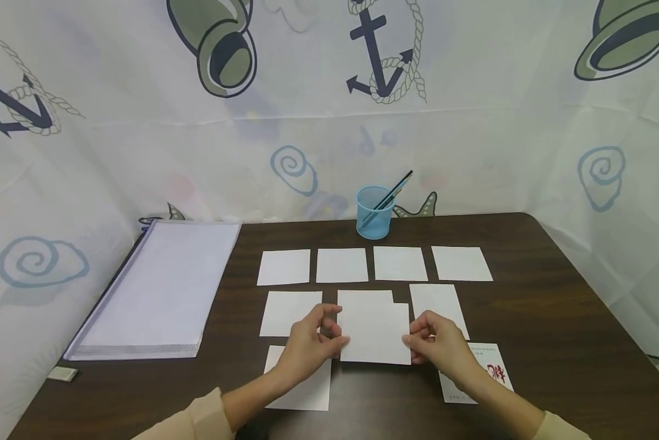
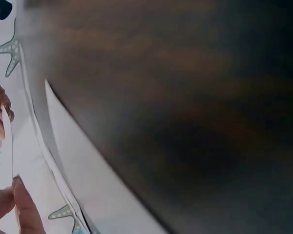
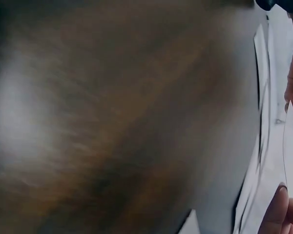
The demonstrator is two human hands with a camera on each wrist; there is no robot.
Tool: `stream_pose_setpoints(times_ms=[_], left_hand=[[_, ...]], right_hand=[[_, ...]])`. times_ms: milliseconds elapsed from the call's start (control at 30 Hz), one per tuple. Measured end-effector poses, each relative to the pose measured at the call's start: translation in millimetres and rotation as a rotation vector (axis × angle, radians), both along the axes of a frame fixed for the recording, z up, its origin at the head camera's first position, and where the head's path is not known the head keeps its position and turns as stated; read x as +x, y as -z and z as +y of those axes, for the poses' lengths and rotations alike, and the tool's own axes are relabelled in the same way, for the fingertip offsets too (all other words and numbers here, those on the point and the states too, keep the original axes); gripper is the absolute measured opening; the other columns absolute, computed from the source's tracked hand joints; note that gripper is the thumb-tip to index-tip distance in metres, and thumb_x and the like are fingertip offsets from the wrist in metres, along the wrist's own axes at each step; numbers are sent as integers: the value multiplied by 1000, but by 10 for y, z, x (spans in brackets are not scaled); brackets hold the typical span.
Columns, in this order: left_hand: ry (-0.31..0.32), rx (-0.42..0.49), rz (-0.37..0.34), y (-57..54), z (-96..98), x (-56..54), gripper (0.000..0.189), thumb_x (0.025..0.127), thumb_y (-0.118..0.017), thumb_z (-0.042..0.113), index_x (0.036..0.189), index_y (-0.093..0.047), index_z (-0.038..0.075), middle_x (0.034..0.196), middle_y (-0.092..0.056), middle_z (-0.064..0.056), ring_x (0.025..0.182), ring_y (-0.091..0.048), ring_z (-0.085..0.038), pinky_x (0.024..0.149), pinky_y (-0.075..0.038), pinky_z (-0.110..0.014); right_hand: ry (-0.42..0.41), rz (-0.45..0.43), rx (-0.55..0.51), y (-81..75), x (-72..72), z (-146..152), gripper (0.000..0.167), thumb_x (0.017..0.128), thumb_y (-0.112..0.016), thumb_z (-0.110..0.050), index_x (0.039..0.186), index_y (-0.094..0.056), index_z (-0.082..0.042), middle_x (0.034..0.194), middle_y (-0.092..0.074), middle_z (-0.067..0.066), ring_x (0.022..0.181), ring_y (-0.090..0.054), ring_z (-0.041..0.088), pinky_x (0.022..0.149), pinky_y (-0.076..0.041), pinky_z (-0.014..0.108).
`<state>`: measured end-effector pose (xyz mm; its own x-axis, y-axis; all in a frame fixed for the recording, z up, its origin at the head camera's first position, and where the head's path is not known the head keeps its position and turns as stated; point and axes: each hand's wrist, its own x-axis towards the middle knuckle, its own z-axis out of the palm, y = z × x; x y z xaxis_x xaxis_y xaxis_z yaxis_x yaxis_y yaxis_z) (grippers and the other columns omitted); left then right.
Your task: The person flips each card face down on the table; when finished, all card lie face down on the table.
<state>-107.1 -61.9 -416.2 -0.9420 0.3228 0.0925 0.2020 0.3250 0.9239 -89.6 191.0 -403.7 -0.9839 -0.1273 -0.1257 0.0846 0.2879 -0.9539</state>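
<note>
A blank white card (image 1: 375, 335) is held up above the table between both hands. My left hand (image 1: 314, 340) pinches its left edge between thumb and fingers, and my right hand (image 1: 438, 343) pinches the right edge. In the left wrist view the same card (image 2: 8, 141) appears nearly edge-on between the fingertips. Behind it, another white card (image 1: 365, 296) on the table is mostly hidden. White cards lie on either side, one (image 1: 288, 311) partly behind my left hand and one (image 1: 439, 305) beyond my right. A card with red characters (image 1: 491, 366) is partly covered by my right forearm.
Several white cards form a back row, among them the far-right card (image 1: 461, 264). Another card (image 1: 307, 391) lies below my left wrist. A blue cup (image 1: 373, 223) with pencils stands behind them. On the left is a large white pad (image 1: 159, 287), with a small whitish block (image 1: 62, 373) near its corner.
</note>
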Motion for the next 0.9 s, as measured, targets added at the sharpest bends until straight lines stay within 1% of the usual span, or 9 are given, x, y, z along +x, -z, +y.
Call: stream_pose_setpoints(times_ms=[100,233,433,567,733,900], left_hand=[[44,-64,14,14,-6,50,53,79,-73,3,125,-48,-1,80,-60,-3,57,-62,-3,55,-52,-19],[78,-97,19,31,-4,107,57,78,-73,1,128,-46,-1,80,-60,-1,54,-60,-3,53,-50,-20],[97,-99,5,42,-3,173,58,77,-73,0,129,-46,0,78,-60,-1,51,-58,-3,50,-49,-20],[122,-118,-28,55,-4,203,58,77,-73,1,128,-45,-1,78,-59,1,52,-59,-2,50,-48,-20],[166,-166,-57,87,13,227,58,76,-73,1,124,-42,-5,73,-60,6,53,-59,0,53,-48,-18],[196,-238,-53,76,43,244,57,73,-74,0,119,-41,-7,66,-58,8,50,-55,2,51,-46,-17]], right_hand=[[-69,-23,-10,41,49,37,19,84,-66,-1,89,-50,8,70,-62,13,57,-61,12,54,-55,29],[-119,-50,-11,98,91,64,19,83,-66,-1,87,-50,8,67,-63,14,55,-62,12,52,-55,31],[-147,-70,-9,164,125,83,20,83,-67,-3,86,-50,7,64,-62,11,53,-62,12,51,-55,31],[-165,-71,9,181,159,87,19,82,-68,-3,85,-51,7,63,-62,10,52,-62,12,50,-54,31],[-208,-67,59,201,190,91,18,80,-69,-2,82,-52,4,61,-61,8,51,-61,13,48,-53,30],[-238,-49,119,216,210,93,18,78,-70,-1,78,-52,0,59,-62,8,48,-62,15,44,-52,29]])
